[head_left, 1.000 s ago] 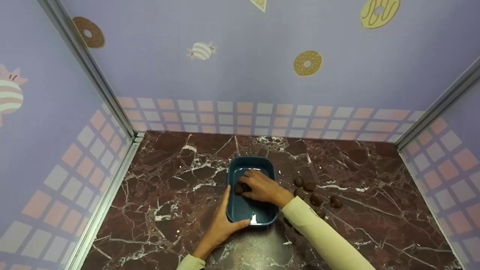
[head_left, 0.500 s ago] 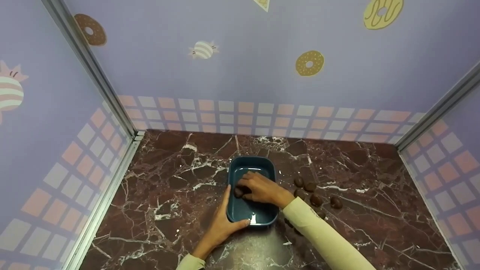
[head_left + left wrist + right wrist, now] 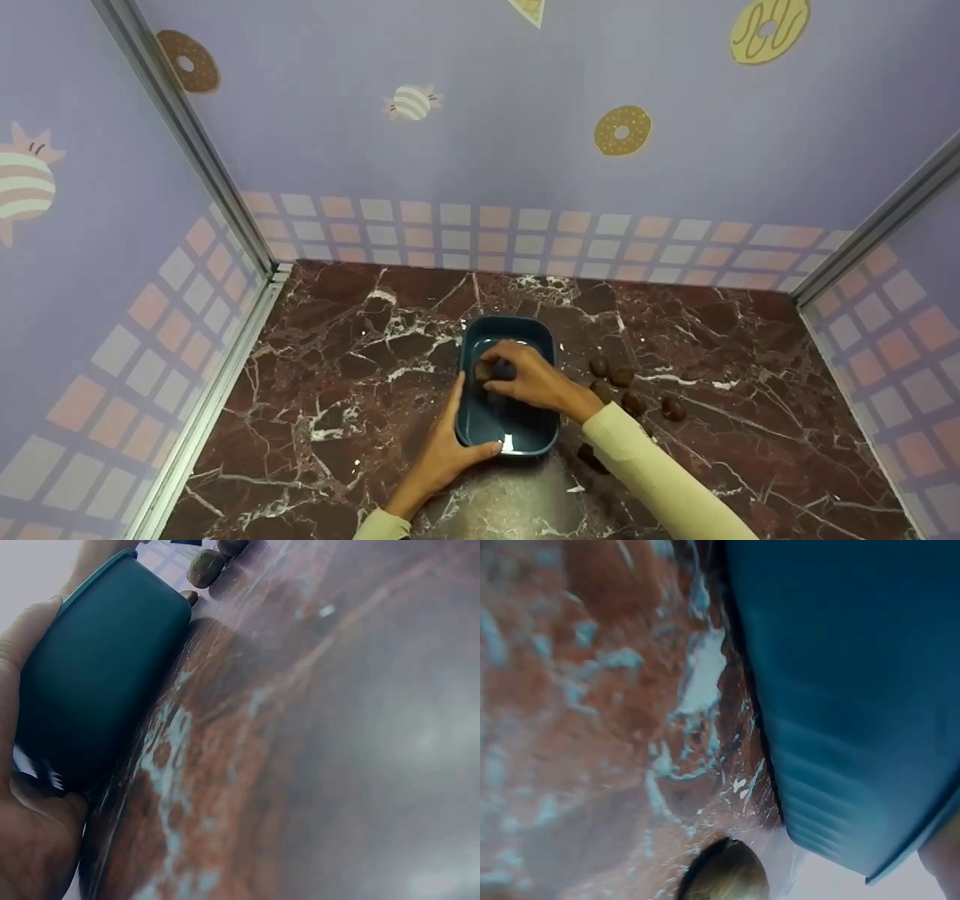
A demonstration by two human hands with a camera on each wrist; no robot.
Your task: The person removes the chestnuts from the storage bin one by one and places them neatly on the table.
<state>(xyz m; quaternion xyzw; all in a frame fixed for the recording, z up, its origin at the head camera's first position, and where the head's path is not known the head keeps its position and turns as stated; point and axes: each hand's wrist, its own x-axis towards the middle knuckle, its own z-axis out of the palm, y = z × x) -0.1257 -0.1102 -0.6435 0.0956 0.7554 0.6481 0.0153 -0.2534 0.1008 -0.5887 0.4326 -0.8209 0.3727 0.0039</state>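
Observation:
A blue rectangular container (image 3: 508,441) with rounded corners stands on the dark red marbled tabletop. My left hand (image 3: 442,446) holds its near left corner, fingers along the left wall and thumb at the near rim. The left wrist view shows the container's outer wall (image 3: 105,667) against that hand. Inside the container, my right hand (image 3: 529,379) pinches a small brown rounded piece (image 3: 482,371) between curved fingers and thumb. The fingers partly cover the piece. In the right wrist view the container's wall (image 3: 847,705) hides most of the hand.
Several similar glossy brown pieces, pebble- or chestnut-like, lie right of the container, one farther out (image 3: 673,409). A dark piece (image 3: 592,456) sits beside the right sleeve (image 3: 660,472). Patterned purple panels (image 3: 510,150) enclose the tabletop at the back and both sides.
My right hand has shifted slightly within the container, and the gap between its thumb and fingers shows wider. The left hand and container keep their place; the view has shifted slightly.

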